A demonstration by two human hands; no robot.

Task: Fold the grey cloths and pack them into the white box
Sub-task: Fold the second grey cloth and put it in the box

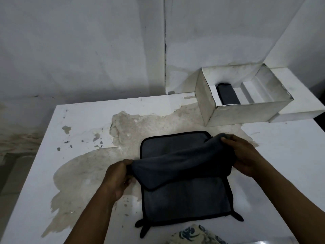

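Note:
A stack of flat grey cloths (pixel 184 203) with black edging lies on the white table, near its front middle. Both my hands hold a grey cloth (pixel 179 166) stretched across the stack and partly doubled over. My left hand (pixel 117 176) grips its left end, and my right hand (pixel 246 155) pinches its raised right end. The open white box (pixel 242 111) stands at the back right of the table. Inside it lies one folded grey cloth (pixel 227 94), on the box's left side.
The table top (pixel 88 138) is white with large patches of peeled, worn surface. A stained white wall (pixel 88 50) rises behind it. White card dividers (pixel 255 88) sit in the box's right part. A patterned blue-and-cream fabric (pixel 193 235) shows at the bottom edge.

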